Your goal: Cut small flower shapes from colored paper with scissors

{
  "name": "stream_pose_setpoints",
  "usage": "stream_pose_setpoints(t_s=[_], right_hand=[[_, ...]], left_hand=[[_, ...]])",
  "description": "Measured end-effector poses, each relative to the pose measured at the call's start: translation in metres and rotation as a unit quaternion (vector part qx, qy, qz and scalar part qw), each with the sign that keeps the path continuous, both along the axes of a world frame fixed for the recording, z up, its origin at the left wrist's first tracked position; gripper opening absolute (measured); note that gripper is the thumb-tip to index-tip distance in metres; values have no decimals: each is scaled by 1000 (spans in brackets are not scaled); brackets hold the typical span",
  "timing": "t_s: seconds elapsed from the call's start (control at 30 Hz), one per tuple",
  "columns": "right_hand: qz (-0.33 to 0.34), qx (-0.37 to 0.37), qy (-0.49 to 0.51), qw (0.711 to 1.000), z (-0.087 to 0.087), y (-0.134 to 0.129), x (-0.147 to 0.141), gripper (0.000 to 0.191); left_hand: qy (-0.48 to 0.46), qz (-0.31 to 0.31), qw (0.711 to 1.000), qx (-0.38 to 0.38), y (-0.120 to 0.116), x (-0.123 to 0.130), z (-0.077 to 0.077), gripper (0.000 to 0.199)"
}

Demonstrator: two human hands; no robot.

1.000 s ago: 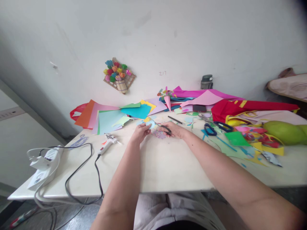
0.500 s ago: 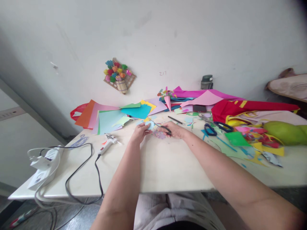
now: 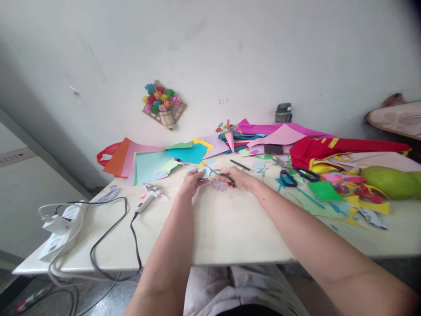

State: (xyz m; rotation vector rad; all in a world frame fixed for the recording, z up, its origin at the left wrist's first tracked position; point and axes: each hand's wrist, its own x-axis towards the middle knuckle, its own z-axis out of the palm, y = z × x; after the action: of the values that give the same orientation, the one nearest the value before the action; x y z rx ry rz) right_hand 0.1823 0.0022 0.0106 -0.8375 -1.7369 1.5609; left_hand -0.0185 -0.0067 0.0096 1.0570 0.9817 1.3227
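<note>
While right hand (image 3: 240,179) holds scissors (image 3: 218,173), pink cone (image 3: 230,142) holding paper flowers (image 3: 221,129)

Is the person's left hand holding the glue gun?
No, the left hand pinches a light-blue paper piece, while the glue gun lies on the table.

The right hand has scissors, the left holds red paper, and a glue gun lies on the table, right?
Not quite: the head view shows light-blue paper, not red, in the left hand. The right hand has scissors, and the glue gun lies on the table.
</note>
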Motion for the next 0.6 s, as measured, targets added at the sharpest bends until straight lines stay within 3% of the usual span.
stream_pose_setpoints(t_s=[0.23, 0.6], right_hand=[[-7, 28, -30, 999, 1, -2, 0, 29], [-28, 5, -28, 999, 2, -4, -5, 24]], left_hand=[[-3, 4, 1000, -20, 1, -1, 0, 24], [-16, 18, 999, -31, 3, -1, -1, 24]])
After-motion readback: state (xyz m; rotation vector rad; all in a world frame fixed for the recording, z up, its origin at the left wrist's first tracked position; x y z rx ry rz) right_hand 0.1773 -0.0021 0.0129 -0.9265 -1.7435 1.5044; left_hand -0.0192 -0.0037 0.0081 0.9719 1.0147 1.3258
